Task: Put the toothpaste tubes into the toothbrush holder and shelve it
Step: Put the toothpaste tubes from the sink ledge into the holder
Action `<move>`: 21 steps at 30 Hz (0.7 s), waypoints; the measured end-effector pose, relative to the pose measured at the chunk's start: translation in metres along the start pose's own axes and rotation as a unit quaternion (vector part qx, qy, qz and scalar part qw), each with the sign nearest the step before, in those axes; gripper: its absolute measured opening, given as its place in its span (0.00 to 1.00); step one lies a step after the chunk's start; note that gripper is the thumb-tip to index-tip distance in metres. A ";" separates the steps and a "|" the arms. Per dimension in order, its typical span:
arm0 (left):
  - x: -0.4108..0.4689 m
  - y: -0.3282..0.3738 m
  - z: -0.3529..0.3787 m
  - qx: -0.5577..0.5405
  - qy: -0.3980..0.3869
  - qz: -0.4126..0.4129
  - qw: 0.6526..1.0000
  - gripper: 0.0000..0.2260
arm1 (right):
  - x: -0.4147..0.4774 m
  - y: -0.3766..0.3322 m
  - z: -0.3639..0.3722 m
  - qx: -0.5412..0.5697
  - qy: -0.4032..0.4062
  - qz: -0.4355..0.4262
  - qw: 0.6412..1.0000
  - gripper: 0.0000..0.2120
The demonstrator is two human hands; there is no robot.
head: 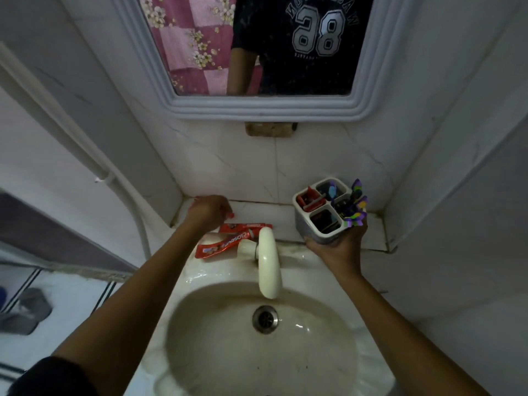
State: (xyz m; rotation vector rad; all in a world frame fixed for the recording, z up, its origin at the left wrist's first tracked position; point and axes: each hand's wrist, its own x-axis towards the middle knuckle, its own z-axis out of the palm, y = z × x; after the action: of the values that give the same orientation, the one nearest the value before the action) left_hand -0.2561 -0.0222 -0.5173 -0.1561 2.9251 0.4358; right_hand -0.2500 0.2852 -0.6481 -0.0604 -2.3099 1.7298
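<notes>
My left hand is closed over a red toothpaste tube on the ledge behind the sink, with red showing on both sides of the fist. Two more red toothpaste tubes lie just right of and below it: one flat along the ledge, one angled on the sink rim beside the tap. My right hand grips the base of a white four-compartment toothbrush holder, held slightly above the ledge's right end. Purple and green toothbrushes and a red item stand in its compartments.
A cream tap arches over the basin with its drain. The tiled ledge meets the wall under a framed mirror. A white pipe runs down on the left. Grey slippers lie on the floor.
</notes>
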 end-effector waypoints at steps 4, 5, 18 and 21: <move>-0.021 -0.018 0.023 0.074 -0.126 -0.013 0.989 0.13 | 0.001 0.003 0.000 -0.010 -0.009 0.007 1.000 0.61; -0.026 -0.019 0.028 0.099 -0.147 -0.020 0.984 0.17 | 0.001 0.004 -0.001 -0.016 -0.013 0.015 1.000 0.62; -0.059 -0.026 0.025 0.129 0.111 0.081 0.982 0.10 | 0.004 0.009 0.001 -0.019 -0.018 0.045 0.999 0.62; -0.064 -0.009 -0.009 0.077 0.196 0.097 0.973 0.08 | 0.003 0.003 0.001 -0.017 -0.013 0.044 0.999 0.59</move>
State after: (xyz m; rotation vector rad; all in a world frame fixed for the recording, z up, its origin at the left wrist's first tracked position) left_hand -0.1934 -0.0286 -0.4987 0.0782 3.3644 0.2216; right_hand -0.2537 0.2861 -0.6506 -0.1486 -2.3890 1.7440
